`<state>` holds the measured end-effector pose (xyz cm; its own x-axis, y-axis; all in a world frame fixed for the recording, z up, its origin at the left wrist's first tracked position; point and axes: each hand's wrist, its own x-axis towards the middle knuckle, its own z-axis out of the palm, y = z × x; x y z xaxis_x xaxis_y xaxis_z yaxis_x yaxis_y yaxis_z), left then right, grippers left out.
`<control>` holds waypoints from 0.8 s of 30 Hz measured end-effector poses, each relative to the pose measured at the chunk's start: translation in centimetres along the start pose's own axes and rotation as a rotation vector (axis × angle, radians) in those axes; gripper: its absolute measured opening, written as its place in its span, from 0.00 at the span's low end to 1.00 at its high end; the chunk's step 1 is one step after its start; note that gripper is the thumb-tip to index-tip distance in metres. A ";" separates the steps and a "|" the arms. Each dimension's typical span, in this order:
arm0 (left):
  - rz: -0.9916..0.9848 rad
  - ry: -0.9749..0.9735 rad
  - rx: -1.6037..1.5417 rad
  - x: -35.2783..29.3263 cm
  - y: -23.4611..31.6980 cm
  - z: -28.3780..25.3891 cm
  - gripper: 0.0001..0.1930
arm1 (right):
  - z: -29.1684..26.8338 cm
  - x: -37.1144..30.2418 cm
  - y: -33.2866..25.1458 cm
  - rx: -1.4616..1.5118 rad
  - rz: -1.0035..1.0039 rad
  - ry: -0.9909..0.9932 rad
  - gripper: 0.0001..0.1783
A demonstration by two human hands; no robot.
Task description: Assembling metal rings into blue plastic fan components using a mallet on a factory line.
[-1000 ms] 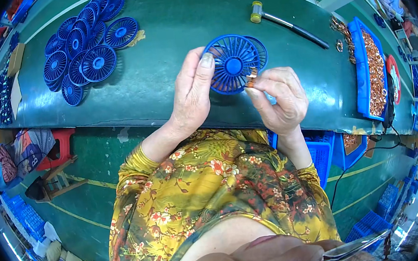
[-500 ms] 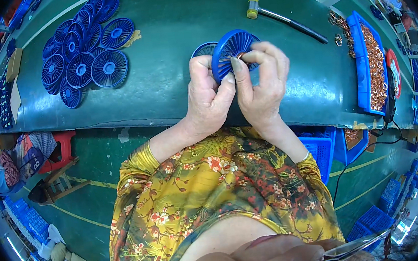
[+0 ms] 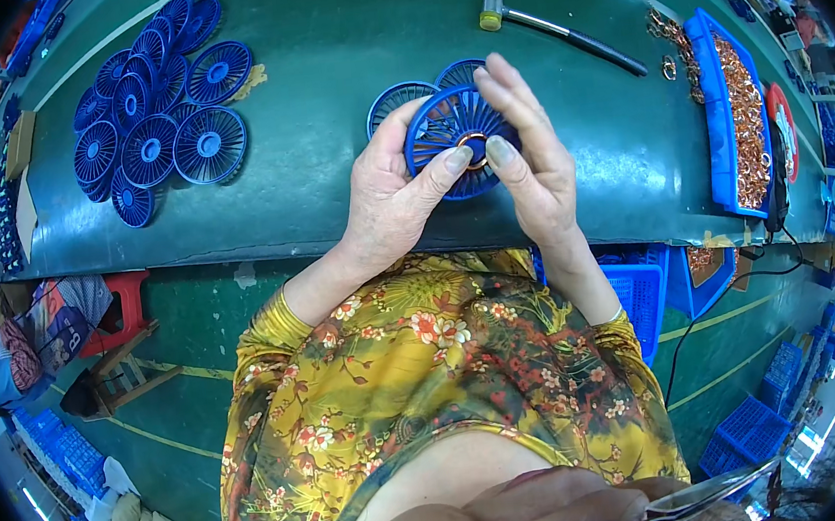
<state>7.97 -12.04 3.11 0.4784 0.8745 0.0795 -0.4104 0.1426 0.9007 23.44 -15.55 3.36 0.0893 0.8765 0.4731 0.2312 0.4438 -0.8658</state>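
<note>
A blue spoked plastic wheel point(image 3: 433, 136) is held tilted over the table's near edge, its face toward me. My left hand point(image 3: 382, 204) is closed on the wheel's left side, thumb across the front near the hub. A copper-coloured ring point(image 3: 471, 138) sits around the raised hub; whether it is fully seated I cannot tell. My right hand point(image 3: 546, 188) is at the right side, its thumb pressing by the ring and its fingers stretched up along the rim. Just behind, two similar wheels, a left one point(image 3: 385, 109) and a right one point(image 3: 460, 71), lie on the table, partly hidden.
A heap of blue spoked wheels point(image 3: 152, 150) lies at the left of the green table point(image 3: 326, 149). A yellow-headed hammer point(image 3: 572, 39) rests at the back right. Beyond it, a blue tray point(image 3: 720, 131) holds many copper rings point(image 3: 748, 143); loose rings point(image 3: 675, 45) lie alongside.
The wheel has turned from nearly edge-on to face me, and the ring now shows at its hub. My right hand's fingers have gone from a pinch to stretched out.
</note>
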 end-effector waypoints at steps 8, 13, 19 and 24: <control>0.074 -0.008 0.197 -0.5 -1.0 -0.2 0.22 | 0.4 -0.3 -0.3 0.467 0.465 0.077 0.27; 0.121 -0.032 0.334 -0.6 -1.1 -0.3 0.22 | 0.7 -0.5 -0.2 0.410 0.408 0.116 0.23; -0.152 0.018 -0.063 0.1 -0.9 -0.4 0.20 | -0.5 0.2 0.2 -0.489 -0.179 -0.017 0.23; -0.141 0.045 -0.030 -0.4 -1.4 -0.3 0.19 | -0.2 -0.8 0.5 -0.577 -0.111 0.012 0.18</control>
<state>8.13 -12.50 1.65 0.4976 0.8649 -0.0666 -0.3652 0.2785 0.8883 23.68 -16.04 2.60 0.0444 0.8272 0.5602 0.7296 0.3562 -0.5838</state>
